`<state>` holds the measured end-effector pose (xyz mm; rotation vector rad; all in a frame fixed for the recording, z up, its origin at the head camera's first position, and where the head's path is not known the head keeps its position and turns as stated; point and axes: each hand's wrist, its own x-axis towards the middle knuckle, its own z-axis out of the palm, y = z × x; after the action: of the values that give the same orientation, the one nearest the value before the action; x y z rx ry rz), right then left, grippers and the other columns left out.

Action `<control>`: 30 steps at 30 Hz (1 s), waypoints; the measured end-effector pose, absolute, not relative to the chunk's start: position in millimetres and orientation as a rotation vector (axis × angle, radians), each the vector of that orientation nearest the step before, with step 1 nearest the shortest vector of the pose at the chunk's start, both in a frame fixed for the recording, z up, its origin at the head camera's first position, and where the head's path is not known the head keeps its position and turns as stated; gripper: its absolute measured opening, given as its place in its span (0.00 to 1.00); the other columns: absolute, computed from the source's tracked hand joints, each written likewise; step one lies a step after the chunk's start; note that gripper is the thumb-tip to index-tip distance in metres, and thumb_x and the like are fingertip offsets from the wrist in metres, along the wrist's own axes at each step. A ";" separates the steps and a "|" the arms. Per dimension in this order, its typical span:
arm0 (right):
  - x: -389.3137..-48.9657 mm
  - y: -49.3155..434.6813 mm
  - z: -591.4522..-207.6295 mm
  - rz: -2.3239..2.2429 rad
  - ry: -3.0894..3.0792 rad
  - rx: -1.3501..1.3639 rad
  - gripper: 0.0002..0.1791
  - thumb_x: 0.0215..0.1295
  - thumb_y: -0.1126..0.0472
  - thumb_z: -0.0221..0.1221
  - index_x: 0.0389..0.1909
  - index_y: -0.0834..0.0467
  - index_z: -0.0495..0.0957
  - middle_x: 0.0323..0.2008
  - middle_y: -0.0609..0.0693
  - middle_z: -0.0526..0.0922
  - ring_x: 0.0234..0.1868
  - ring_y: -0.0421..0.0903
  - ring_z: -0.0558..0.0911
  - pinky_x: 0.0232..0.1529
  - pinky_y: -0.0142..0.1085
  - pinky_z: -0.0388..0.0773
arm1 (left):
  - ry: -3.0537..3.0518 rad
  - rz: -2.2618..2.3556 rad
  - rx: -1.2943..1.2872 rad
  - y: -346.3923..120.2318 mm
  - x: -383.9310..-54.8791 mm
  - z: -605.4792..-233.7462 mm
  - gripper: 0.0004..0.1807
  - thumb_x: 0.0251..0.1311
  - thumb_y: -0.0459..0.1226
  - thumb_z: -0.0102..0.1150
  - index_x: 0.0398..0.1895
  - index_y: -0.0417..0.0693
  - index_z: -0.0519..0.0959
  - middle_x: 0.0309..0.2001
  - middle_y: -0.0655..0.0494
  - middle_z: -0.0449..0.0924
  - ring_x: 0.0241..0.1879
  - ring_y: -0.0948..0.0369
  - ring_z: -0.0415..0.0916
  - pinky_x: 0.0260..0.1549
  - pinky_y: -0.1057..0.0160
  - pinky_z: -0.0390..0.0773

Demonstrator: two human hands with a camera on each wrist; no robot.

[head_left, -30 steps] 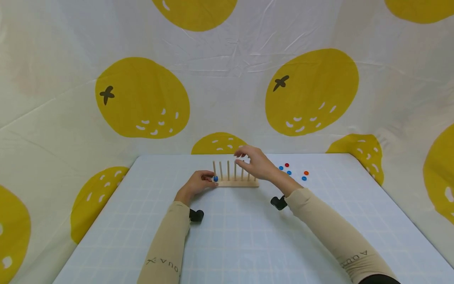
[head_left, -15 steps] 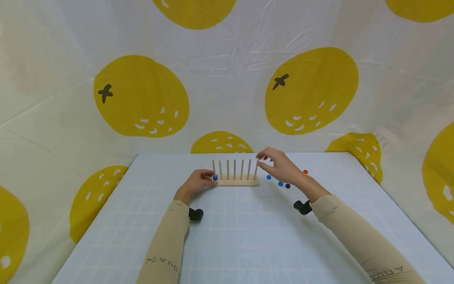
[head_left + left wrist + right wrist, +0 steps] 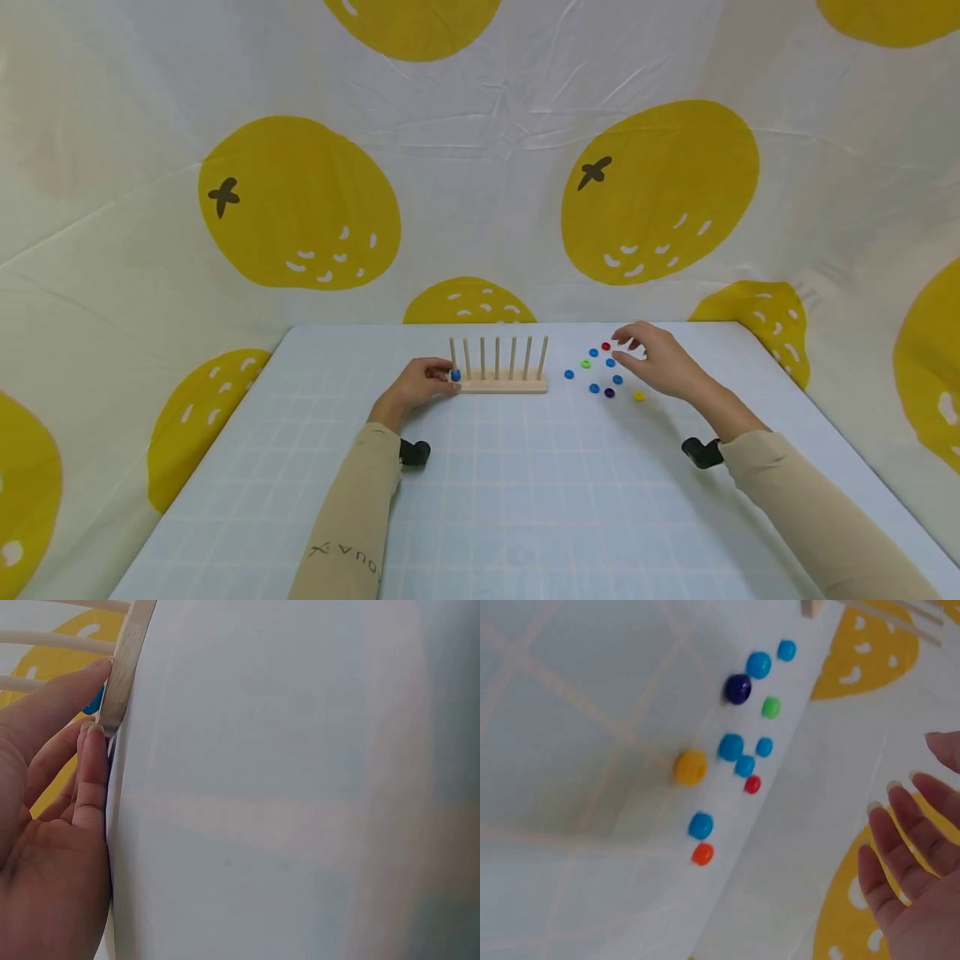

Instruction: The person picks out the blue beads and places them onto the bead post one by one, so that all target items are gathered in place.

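Note:
A wooden peg rack [image 3: 502, 387] with a row of several upright pegs stands at the far middle of the table. A blue bead [image 3: 455, 376] sits low on its leftmost peg. My left hand [image 3: 415, 385] pinches the left end of the rack's base, thumb on one side and fingertips at the end, as the left wrist view shows. To the right, my right hand [image 3: 658, 362] hovers over loose beads with its fingers spread and nothing in them. Nearest to it are a red bead [image 3: 606, 346] and a yellow bead [image 3: 639, 397].
Several blue beads, a green bead [image 3: 586, 364] and a dark purple bead [image 3: 609, 392] lie scattered right of the rack. An orange bead [image 3: 703, 853] shows in the right wrist view. Behind the table [image 3: 480, 500] hangs a fruit-print curtain [image 3: 480, 208].
My right hand has moved right, from above the rack's pegs past its right end to the loose beads. The left hand and the rack have stayed in place.

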<state>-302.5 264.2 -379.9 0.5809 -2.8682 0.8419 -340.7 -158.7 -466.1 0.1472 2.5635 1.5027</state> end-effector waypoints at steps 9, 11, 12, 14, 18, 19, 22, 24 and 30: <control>-314.6 315.0 -403.2 0.831 -2.948 0.383 0.21 0.73 0.59 0.61 0.59 0.67 0.75 0.52 0.65 0.80 0.50 0.59 0.76 0.52 0.52 0.78 | 2.568 1.510 0.168 -161.4 -342.1 -467.3 0.26 0.59 0.36 0.74 0.60 0.40 0.80 0.42 0.49 0.81 0.42 0.55 0.73 0.47 0.60 0.73; -317.0 321.8 -407.9 0.854 -2.984 0.325 0.22 0.74 0.58 0.61 0.59 0.68 0.74 0.52 0.65 0.80 0.50 0.60 0.77 0.52 0.53 0.78 | 2.566 1.517 0.160 -161.5 -343.4 -467.3 0.26 0.59 0.36 0.74 0.60 0.41 0.80 0.43 0.50 0.81 0.42 0.56 0.74 0.48 0.59 0.73; -317.8 324.8 -410.1 0.873 -3.004 0.298 0.22 0.74 0.57 0.60 0.60 0.69 0.74 0.51 0.65 0.79 0.51 0.61 0.76 0.53 0.54 0.78 | 2.560 1.522 0.155 -161.3 -343.8 -467.2 0.26 0.59 0.36 0.75 0.60 0.41 0.80 0.43 0.49 0.81 0.42 0.56 0.74 0.48 0.59 0.73; -319.6 329.9 -414.5 0.908 -3.049 0.233 0.23 0.74 0.58 0.60 0.61 0.69 0.73 0.52 0.66 0.79 0.51 0.62 0.77 0.54 0.54 0.78 | 2.558 1.524 0.153 -160.8 -344.2 -466.9 0.26 0.58 0.36 0.75 0.60 0.40 0.80 0.43 0.49 0.81 0.42 0.56 0.74 0.49 0.59 0.73; -323.4 336.9 -424.1 0.996 -3.129 0.121 0.24 0.74 0.57 0.60 0.62 0.68 0.72 0.53 0.66 0.78 0.50 0.60 0.77 0.52 0.50 0.79 | 2.550 1.526 0.157 -159.1 -343.3 -466.5 0.26 0.58 0.36 0.75 0.61 0.40 0.80 0.43 0.49 0.81 0.42 0.56 0.74 0.49 0.59 0.73; -325.0 337.6 -426.2 1.011 -3.144 0.099 0.24 0.74 0.56 0.60 0.62 0.67 0.72 0.53 0.65 0.77 0.49 0.58 0.77 0.51 0.48 0.79 | 2.551 1.526 0.159 -158.9 -343.0 -466.2 0.26 0.58 0.36 0.75 0.61 0.40 0.80 0.43 0.49 0.81 0.42 0.56 0.74 0.49 0.59 0.73; -329.3 338.6 -431.3 1.037 -3.168 0.066 0.24 0.74 0.56 0.60 0.62 0.67 0.72 0.52 0.64 0.77 0.47 0.56 0.77 0.49 0.44 0.80 | 2.550 1.529 0.162 -158.2 -341.8 -464.8 0.26 0.59 0.35 0.74 0.61 0.39 0.80 0.43 0.49 0.81 0.42 0.56 0.74 0.49 0.59 0.73; -331.5 338.2 -433.4 1.036 -3.175 0.053 0.24 0.73 0.57 0.61 0.62 0.67 0.73 0.51 0.64 0.78 0.47 0.56 0.76 0.49 0.43 0.79 | 2.550 1.530 0.164 -157.6 -341.3 -464.1 0.27 0.59 0.35 0.74 0.61 0.39 0.80 0.43 0.49 0.81 0.42 0.56 0.74 0.49 0.59 0.73; -333.5 331.7 -433.5 1.041 -3.188 0.038 0.22 0.72 0.59 0.61 0.60 0.67 0.75 0.50 0.63 0.78 0.46 0.56 0.76 0.49 0.43 0.78 | 2.544 1.535 0.163 -157.4 -341.2 -466.1 0.26 0.58 0.35 0.74 0.61 0.39 0.80 0.42 0.49 0.81 0.42 0.56 0.74 0.48 0.60 0.73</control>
<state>-333.5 331.7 -433.5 0.0378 -3.1884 1.0410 -341.2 -157.4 -466.1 0.1627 2.5440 1.5354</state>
